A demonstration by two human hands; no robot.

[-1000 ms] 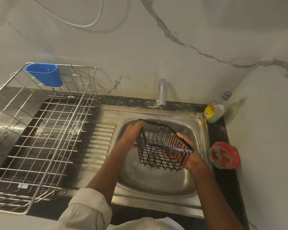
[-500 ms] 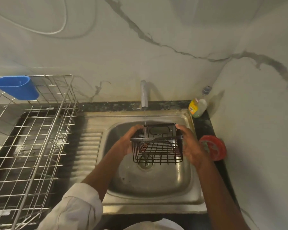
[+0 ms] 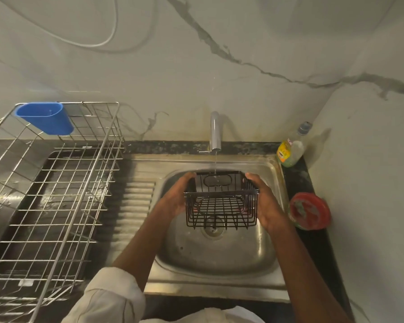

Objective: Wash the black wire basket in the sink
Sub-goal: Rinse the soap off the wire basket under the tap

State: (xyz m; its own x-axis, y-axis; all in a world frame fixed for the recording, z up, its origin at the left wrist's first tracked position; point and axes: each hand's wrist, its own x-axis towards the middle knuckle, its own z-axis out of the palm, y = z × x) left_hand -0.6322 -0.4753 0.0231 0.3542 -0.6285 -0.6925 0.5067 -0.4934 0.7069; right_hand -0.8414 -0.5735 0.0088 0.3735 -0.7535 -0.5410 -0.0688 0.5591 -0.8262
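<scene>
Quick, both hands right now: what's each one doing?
Left hand: grips the left side of the black wire basket.
Right hand: grips the basket's right side, under the running tap.

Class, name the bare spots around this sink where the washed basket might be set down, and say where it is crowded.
Free: the ribbed drainboard between the wire dish rack and the sink bowl; the bowl's near floor. Crowded: the right counter strip holding the soap bottle and red tub.
</scene>
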